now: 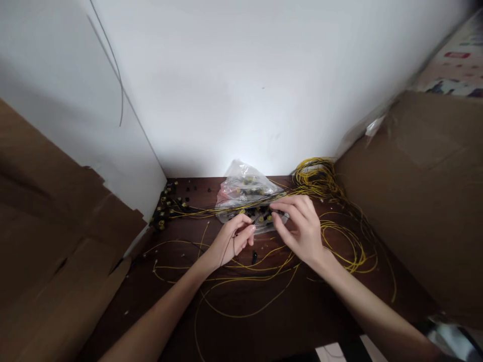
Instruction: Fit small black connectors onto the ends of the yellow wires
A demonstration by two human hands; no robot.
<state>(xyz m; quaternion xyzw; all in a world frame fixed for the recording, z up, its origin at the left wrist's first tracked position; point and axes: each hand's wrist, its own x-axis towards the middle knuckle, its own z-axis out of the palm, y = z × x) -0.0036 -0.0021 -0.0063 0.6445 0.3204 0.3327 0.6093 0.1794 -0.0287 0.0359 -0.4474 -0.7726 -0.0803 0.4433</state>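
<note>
My left hand (236, 239) is closed in a pinch around a thin black wire (227, 249), which trails down along the wrist. Its fingertips are just in front of a clear plastic bag (241, 173) holding small black and yellow parts. Over the bag's right front edge hovers my right hand (300, 223), thumb and fingers apart, with nothing visible between them. Several small black and yellow pieces (266, 218) lie close to both hands. A bundle of yellow and black wires (211, 213) runs across the bag behind my fingers.
A thick coil of yellow wire (315, 173) sits at the back right, with a looser loop (345, 249) nearer. Small black connectors (162, 221) cluster at the back left. Cardboard (49, 226) flanks the left, a large cardboard box (418, 201) the right. A white wall (245, 85) rises behind.
</note>
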